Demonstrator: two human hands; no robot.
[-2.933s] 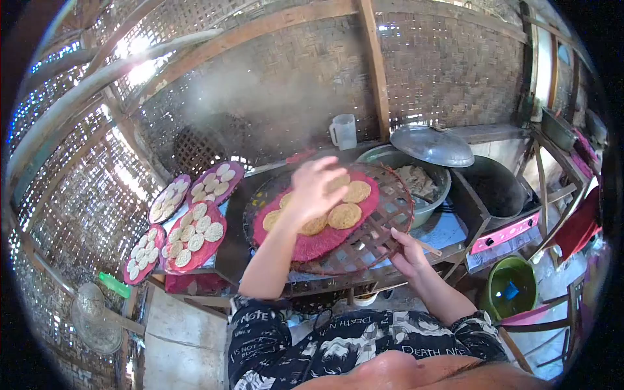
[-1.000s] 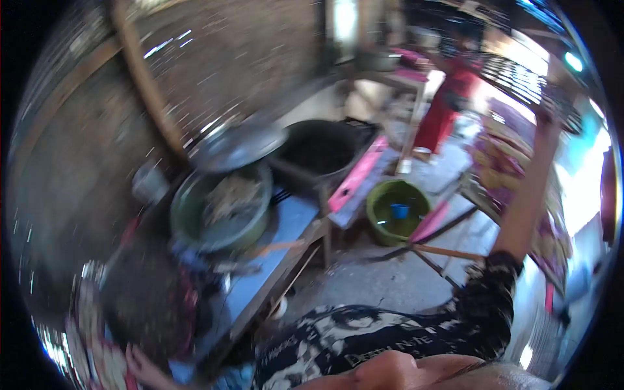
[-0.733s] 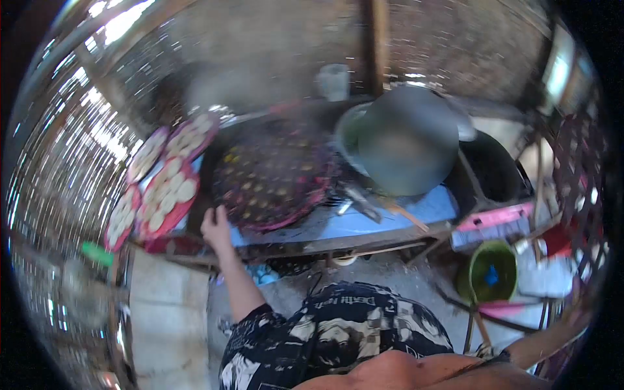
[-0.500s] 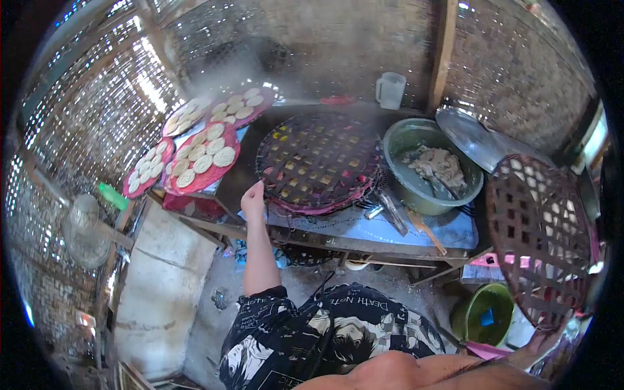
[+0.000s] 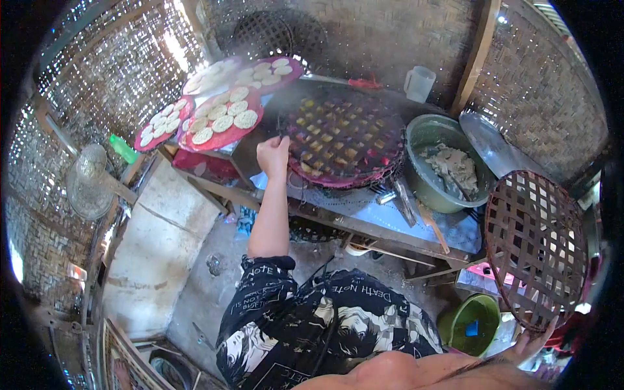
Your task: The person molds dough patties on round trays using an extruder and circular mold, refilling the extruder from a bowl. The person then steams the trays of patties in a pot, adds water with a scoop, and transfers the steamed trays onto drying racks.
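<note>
My left hand (image 5: 273, 156) is closed at the left rim of a round, dark woven tray (image 5: 344, 140) on the table. What its fingers grip is too small to make out. A pink edge shows beneath that tray. Out at the right, my right hand (image 5: 530, 344) holds the lower edge of another round woven tray (image 5: 536, 250), tilted upright. At the back left, pink and purple round mats (image 5: 221, 138) carry several pale flat discs (image 5: 246, 119). Pale steam or smoke hangs near them.
A green basin (image 5: 432, 188) holds pale dough-like stuff, with a metal lid (image 5: 484, 140) beside it. Wooden tools (image 5: 432, 227) lie on the table's blue cover. A clear jug (image 5: 419, 84) stands behind. A green bucket (image 5: 478, 318) is on the floor.
The pink mat with brown discs no longer shows on the woven tray. My left hand has come to the table tray's left rim. My right hand has moved far right with a woven tray.
</note>
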